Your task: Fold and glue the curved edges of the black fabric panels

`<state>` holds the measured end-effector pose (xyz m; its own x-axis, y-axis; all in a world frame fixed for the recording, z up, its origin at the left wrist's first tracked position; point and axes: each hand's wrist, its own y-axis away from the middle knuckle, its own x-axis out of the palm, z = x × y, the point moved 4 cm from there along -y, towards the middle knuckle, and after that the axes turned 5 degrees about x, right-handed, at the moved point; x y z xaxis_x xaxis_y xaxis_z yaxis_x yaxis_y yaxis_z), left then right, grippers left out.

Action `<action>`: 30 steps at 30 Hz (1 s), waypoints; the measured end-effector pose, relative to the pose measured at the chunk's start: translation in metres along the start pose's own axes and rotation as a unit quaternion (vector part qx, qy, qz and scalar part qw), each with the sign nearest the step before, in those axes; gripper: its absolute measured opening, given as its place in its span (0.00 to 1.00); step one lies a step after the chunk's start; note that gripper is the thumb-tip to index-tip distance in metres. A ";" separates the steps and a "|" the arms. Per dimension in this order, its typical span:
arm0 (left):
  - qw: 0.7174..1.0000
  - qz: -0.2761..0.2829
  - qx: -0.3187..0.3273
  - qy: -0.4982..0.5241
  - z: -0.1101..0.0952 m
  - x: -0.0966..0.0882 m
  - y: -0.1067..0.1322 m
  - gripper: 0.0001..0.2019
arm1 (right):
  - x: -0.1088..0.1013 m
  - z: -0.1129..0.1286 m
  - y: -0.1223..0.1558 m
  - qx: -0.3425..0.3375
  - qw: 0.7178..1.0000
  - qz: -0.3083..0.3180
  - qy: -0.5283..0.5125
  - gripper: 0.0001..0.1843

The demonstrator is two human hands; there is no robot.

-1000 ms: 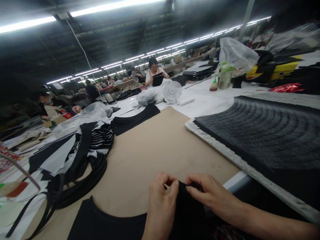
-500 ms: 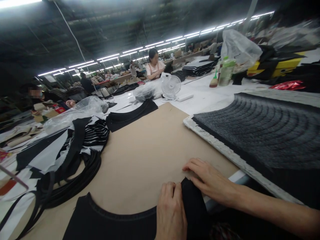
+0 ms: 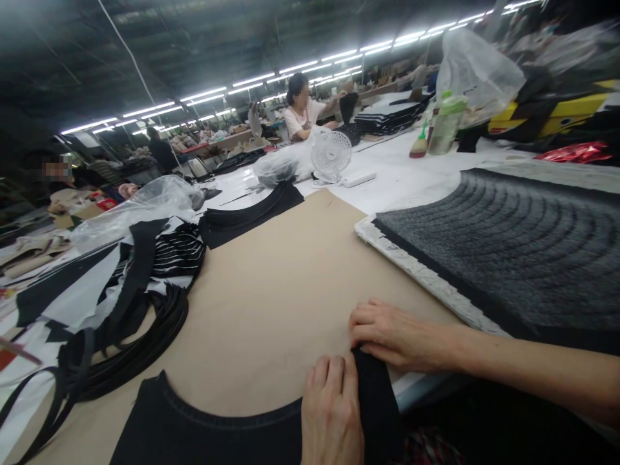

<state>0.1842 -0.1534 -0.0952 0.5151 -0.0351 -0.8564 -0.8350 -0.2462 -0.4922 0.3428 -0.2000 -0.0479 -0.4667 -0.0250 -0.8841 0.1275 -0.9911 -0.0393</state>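
A black fabric piece [image 3: 203, 429] with a curved neckline lies on the brown board [image 3: 281, 284] at the near edge. My left hand [image 3: 332, 413] rests flat on its right part, fingers together and stretched. My right hand [image 3: 392, 332] lies beside it, fingers curled onto the upper corner of the same black fabric, pressing it to the board.
Black strips and striped cloth [image 3: 145, 284] pile up at the left. A dark ribbed mat on a white slab [image 3: 508, 245] fills the right. Farther back stand a small white fan [image 3: 332, 154], plastic bags [image 3: 145, 206], a green bottle [image 3: 445, 123] and seated people.
Both hands went from pinching the fabric's corner to lying on it. The left hand flattened and slid nearer to me; the right hand shifted to the corner's far side.
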 end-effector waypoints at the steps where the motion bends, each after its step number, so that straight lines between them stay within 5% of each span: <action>1: 1.000 -0.002 0.012 -0.012 0.000 -0.001 0.000 0.24 | 0.000 0.000 0.001 -0.007 1.000 -0.002 0.006 0.09; 5: 0.997 0.026 0.061 -0.046 -0.002 -0.004 -0.001 0.23 | 0.001 0.000 0.005 -0.037 0.999 -0.007 0.028 0.11; 14: 0.997 -0.020 0.056 -0.057 -0.007 -0.012 -0.009 0.21 | 0.006 -0.005 0.013 -0.070 0.997 -0.028 0.019 0.15; 23: 0.997 -0.005 0.054 -0.061 -0.007 -0.007 -0.004 0.23 | -0.002 -0.005 0.012 0.000 0.998 -0.029 -0.047 0.14; 30: 0.999 0.006 0.024 -0.041 -0.008 -0.005 -0.003 0.23 | -0.005 -0.003 0.010 -0.031 0.999 -0.005 -0.030 0.17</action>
<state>0.1858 -0.1599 -0.0882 0.4890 0.0423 -0.8712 -0.8503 -0.1998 -0.4870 0.3494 -0.2098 -0.0451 -0.5202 -0.0243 -0.8537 0.1751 -0.9814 -0.0788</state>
